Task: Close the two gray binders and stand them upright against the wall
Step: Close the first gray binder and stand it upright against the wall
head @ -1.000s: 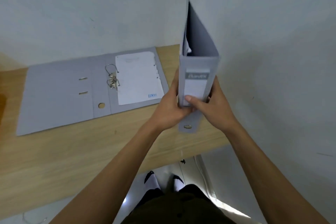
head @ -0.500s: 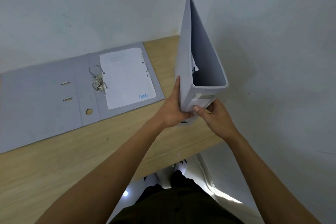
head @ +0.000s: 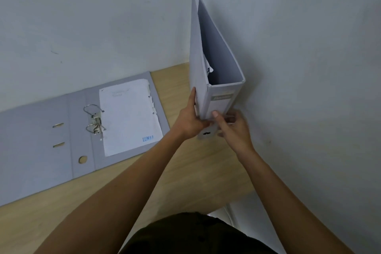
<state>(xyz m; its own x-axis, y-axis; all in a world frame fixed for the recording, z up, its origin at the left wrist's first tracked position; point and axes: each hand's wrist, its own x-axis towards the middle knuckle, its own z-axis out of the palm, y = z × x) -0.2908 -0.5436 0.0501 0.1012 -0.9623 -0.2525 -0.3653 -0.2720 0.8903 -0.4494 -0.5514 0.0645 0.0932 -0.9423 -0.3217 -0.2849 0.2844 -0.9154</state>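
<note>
A closed gray binder stands upright at the right end of the wooden desk, its spine facing me and its right cover close to the side wall. My left hand grips its left cover near the bottom. On the lower spine my right hand pinches with thumb and fingers. The second gray binder lies open and flat on the desk to the left, with its metal ring mechanism open and a white sheet on its right half.
The back wall runs behind the open binder and meets the side wall in a corner behind the upright binder. The desk's front edge is near my body, with floor showing below at the right.
The closed binder has moved to the right and away from me, toward the corner and the side wall. Both hands stayed on its lower part. The open binder has not moved.
</note>
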